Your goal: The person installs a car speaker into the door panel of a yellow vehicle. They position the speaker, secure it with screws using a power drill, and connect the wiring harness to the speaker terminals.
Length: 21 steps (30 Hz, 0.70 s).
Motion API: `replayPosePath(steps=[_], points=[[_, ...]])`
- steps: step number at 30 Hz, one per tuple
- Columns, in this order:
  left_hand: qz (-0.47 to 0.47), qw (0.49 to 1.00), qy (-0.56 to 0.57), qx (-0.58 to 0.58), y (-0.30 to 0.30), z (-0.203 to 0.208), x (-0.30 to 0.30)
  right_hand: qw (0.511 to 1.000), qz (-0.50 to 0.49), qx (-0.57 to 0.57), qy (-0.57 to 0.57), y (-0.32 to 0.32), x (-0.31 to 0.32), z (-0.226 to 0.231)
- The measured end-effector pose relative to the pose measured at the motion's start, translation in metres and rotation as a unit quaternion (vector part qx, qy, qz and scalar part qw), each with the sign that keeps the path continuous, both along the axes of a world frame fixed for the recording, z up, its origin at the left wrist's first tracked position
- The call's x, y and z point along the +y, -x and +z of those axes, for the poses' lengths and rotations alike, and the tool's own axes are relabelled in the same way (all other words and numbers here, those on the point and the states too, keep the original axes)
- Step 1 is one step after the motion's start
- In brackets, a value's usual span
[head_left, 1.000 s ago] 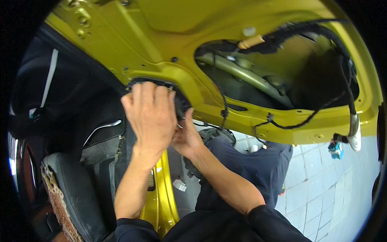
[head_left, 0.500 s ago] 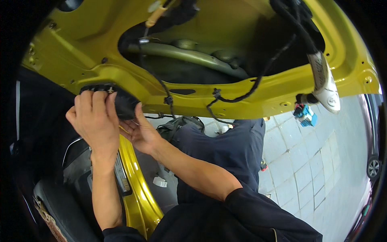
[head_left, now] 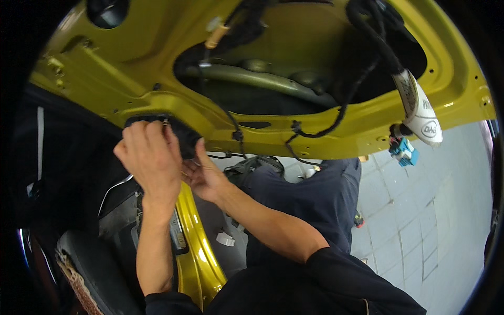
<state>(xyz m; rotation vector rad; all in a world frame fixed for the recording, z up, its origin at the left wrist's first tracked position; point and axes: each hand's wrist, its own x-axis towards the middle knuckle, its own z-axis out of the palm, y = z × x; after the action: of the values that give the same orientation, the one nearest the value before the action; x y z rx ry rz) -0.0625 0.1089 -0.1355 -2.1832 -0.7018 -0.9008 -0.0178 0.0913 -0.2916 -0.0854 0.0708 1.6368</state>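
Observation:
A black round part (head_left: 181, 134) sits in the lower corner of a bare yellow car door (head_left: 147, 68) held overhead. My left hand (head_left: 149, 157) covers the part from below, its fingers curled over the rim. My right hand (head_left: 202, 176) reaches up beside it, thumb and fingers touching the part's right edge. What lies under the left palm is hidden.
Black wiring (head_left: 336, 118) hangs across the door's large opening, ending in a white taped bundle (head_left: 420, 113) and a blue connector (head_left: 403, 151). Below are a yellow door sill (head_left: 197, 252), a worn car seat (head_left: 84, 273) at lower left and a pale tiled floor (head_left: 420, 220) at right.
The view has swung, so the door and both hands sit further left and lower. Both hands stay on the black part; the right thumb has shifted up against its edge.

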Motion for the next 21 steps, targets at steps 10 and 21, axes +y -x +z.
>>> replayPosePath(steps=[10,21], points=[[-0.023,0.996,0.087,-0.015,-0.004,0.014,-0.008,1.000,0.012,-0.017,0.021,-0.007,-0.007,0.015],[-0.048,0.989,0.124,-0.063,0.003,0.013,-0.006,0.999,0.029,-0.039,-0.007,-0.012,-0.008,0.004]])
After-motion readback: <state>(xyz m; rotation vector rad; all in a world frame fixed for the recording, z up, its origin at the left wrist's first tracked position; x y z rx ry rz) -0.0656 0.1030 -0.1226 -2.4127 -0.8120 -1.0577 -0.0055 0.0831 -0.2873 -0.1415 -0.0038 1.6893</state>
